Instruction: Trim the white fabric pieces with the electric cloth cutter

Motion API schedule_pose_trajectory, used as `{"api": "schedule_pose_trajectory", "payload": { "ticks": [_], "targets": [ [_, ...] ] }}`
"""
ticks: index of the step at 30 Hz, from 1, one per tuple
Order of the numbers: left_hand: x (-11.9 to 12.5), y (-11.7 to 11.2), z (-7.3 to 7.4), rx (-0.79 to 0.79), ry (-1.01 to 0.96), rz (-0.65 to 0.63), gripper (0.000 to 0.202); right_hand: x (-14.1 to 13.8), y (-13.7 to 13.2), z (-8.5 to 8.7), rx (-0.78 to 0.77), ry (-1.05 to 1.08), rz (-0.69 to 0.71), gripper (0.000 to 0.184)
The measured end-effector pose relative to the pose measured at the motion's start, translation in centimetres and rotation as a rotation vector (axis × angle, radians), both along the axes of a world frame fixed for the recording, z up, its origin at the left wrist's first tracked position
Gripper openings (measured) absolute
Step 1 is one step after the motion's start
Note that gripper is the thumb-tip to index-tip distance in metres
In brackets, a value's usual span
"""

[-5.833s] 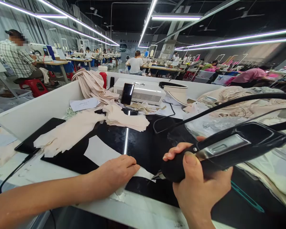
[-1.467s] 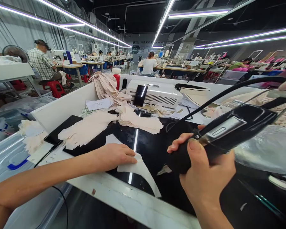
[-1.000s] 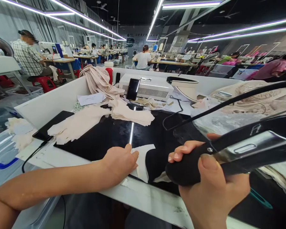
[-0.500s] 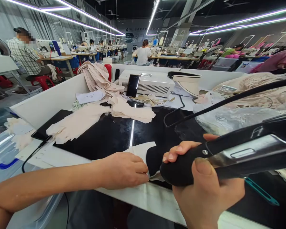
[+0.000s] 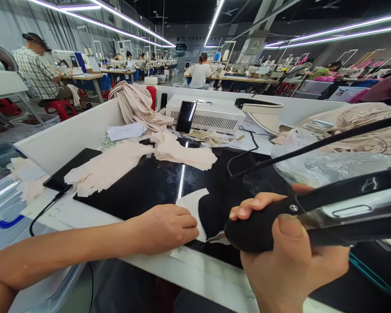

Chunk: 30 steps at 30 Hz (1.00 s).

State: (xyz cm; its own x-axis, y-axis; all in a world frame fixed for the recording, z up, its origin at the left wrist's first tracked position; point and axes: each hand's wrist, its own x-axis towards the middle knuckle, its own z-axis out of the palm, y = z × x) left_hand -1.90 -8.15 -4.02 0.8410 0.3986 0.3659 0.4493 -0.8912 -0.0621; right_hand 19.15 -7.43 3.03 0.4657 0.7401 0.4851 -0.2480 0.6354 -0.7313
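Note:
My left hand [image 5: 164, 228] rests at the front edge of the black work surface [image 5: 143, 189], its fingers curled closed on a pale fabric piece [image 5: 194, 209] with a curved right edge. Most of that piece's near end is hidden under the hand. My right hand [image 5: 296, 261] is wrapped around a black hand tool [image 5: 260, 224] with a silver panel and a rounded nose. Below the nose, a thin pale or metallic tip [image 5: 220, 238] points toward the fabric. What kind of tool it is, I cannot tell.
Stacks of beige fabric pieces [image 5: 185, 152] lie farther back, beside a phone [image 5: 186, 116] leaning on a white vented box [image 5: 211, 114]. A black cable [image 5: 313, 145] arches across the right side, near clear plastic bags [image 5: 309, 163]. A teal object [image 5: 373, 274] lies at right.
My left hand has shifted slightly left, and the fabric piece with it. My right hand and the tool have moved a little right, so the gap between my hands is wider.

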Motion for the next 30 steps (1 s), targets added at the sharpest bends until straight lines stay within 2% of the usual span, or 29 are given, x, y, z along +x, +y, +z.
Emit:
{"api": "schedule_pose_trajectory", "payload": {
  "ticks": [4,8,12,18,22,30],
  "targets": [
    [0.2,-0.3,0.2,0.075,-0.056,-0.014,0.027,-0.1,0.1,-0.1,-0.006,0.011,0.013,0.053],
    [0.8,-0.3,0.7,0.167,-0.143,-0.111,0.032,-0.1,0.0,-0.1,-0.015,0.020,0.018,0.055],
    [1.4,0.2,0.4,0.170,-0.091,-0.184,0.031,0.0,-0.1,-0.1,-0.006,0.015,0.011,0.056],
    [0.9,1.2,-0.7,0.064,-0.111,-0.165,0.037,-0.1,0.0,0.0,0.010,-0.007,0.014,0.052],
    [0.2,1.7,-0.9,0.011,-0.136,-0.151,0.040,-0.2,-0.1,0.0,0.005,-0.013,0.010,0.051],
    [-0.4,1.7,-0.5,0.063,-0.202,-0.103,0.035,-0.2,-0.1,0.1,-0.010,-0.020,-0.006,0.051]
  ]
}}
